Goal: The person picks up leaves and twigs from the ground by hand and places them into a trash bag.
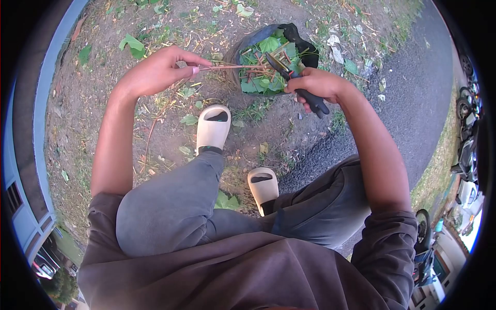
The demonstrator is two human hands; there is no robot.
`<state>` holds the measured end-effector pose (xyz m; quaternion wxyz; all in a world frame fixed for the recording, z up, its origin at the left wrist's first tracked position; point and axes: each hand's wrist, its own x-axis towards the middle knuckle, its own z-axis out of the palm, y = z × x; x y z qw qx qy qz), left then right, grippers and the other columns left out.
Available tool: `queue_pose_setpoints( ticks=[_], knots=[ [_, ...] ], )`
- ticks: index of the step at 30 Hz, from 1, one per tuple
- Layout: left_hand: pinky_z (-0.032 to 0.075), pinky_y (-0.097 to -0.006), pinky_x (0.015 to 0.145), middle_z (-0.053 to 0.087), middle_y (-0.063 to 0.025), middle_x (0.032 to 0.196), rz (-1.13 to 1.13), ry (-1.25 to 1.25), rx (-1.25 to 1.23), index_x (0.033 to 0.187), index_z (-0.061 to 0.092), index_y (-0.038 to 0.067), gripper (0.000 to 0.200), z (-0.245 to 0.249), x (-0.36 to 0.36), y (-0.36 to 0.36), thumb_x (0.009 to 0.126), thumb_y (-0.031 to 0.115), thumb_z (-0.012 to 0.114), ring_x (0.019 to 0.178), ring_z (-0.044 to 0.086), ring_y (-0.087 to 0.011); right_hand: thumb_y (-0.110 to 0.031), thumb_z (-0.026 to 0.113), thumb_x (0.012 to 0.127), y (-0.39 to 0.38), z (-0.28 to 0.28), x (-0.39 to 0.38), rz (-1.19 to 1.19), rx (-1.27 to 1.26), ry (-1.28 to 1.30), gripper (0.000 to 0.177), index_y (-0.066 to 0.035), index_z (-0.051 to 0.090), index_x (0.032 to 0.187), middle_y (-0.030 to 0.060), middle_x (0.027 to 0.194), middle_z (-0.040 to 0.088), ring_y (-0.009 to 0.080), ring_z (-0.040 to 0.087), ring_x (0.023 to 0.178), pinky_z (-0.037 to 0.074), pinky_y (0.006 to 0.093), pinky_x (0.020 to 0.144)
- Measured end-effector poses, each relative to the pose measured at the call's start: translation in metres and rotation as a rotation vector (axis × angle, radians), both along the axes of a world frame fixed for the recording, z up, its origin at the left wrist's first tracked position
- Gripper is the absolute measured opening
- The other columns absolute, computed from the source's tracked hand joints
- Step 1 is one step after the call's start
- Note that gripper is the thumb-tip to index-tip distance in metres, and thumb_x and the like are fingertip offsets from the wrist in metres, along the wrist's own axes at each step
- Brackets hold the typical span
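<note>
My left hand (164, 70) pinches one end of a thin reddish stem (227, 67) between thumb and fingers. The stem runs level to the right, over a dark bag (235, 62) filled with green leaves and cut stem pieces. My right hand (316, 87) is wrapped round black-handled pruning shears (312, 101). Their blades point up and left above the bag, at the stem's right end. Whether the blades touch the stem I cannot tell.
My feet in beige slides (213, 129) stand on dirt below the bag. Loose leaves (133, 44) and twigs lie around. Asphalt (413, 103) runs along the right, with parked motorcycles (465, 106) beyond. A building wall (23, 170) stands at the far left.
</note>
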<state>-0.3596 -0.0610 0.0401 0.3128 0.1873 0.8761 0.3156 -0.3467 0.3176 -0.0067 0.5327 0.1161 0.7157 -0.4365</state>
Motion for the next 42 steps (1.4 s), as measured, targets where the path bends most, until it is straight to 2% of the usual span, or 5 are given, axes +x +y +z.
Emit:
queue_pose_setpoints(
  ticks=[7, 13, 25, 34, 42],
  knots=[
    [0.058, -0.0404, 0.092, 0.078, -0.0065, 0.103, 0.014, 0.052, 0.021, 0.134, 0.075, 0.015, 0.032, -0.001, -0.006, -0.005, 0.104, 0.019, 0.065, 0.1, 0.072, -0.0174, -0.039, 0.064, 0.095, 0.018, -0.011, 0.003, 0.085, -0.071, -0.2, 0.036, -0.005, 0.07, 0.108, 0.0107, 0.099, 0.078, 0.0196, 0.075, 0.092, 0.057, 0.038, 0.082],
    [0.049, -0.0252, 0.059, 0.078, -0.0005, 0.095, 0.077, 0.024, 0.253, 0.135, 0.073, 0.013, 0.031, -0.023, 0.007, 0.028, 0.106, 0.019, 0.065, 0.069, 0.062, -0.0046, -0.041, 0.063, 0.096, -0.003, -0.003, 0.011, 0.122, -0.259, -0.156, 0.037, -0.006, 0.071, 0.106, 0.0086, 0.099, 0.077, 0.0199, 0.074, 0.088, 0.055, 0.0358, 0.08],
    [0.055, -0.0339, 0.071, 0.079, -0.0073, 0.093, 0.122, 0.021, 0.141, 0.13, 0.077, 0.012, 0.032, -0.048, 0.024, 0.067, 0.1, 0.021, 0.072, 0.074, 0.067, -0.013, -0.041, 0.069, 0.09, -0.002, -0.014, 0.006, -0.084, -0.034, 0.031, 0.043, 0.0, 0.067, 0.102, 0.0126, 0.082, 0.074, 0.0218, 0.076, 0.066, 0.06, 0.0345, 0.058],
    [0.053, -0.0333, 0.073, 0.079, -0.0064, 0.096, 0.108, 0.037, 0.085, 0.125, 0.08, 0.015, 0.027, -0.032, 0.014, 0.041, 0.101, 0.022, 0.072, 0.078, 0.067, -0.0122, -0.041, 0.064, 0.095, 0.002, -0.014, 0.004, -0.146, -0.134, -0.098, 0.036, -0.007, 0.065, 0.104, 0.0111, 0.094, 0.076, 0.0207, 0.075, 0.09, 0.057, 0.039, 0.079],
    [0.049, -0.0333, 0.068, 0.08, -0.0041, 0.091, 0.094, 0.041, 0.051, 0.126, 0.081, 0.019, 0.026, -0.031, 0.018, 0.042, 0.101, 0.02, 0.072, 0.072, 0.061, -0.0109, -0.04, 0.066, 0.095, -0.006, -0.016, 0.003, -0.106, -0.082, -0.034, 0.035, -0.006, 0.065, 0.101, 0.0113, 0.087, 0.073, 0.0217, 0.074, 0.08, 0.059, 0.0388, 0.072]
  ],
)
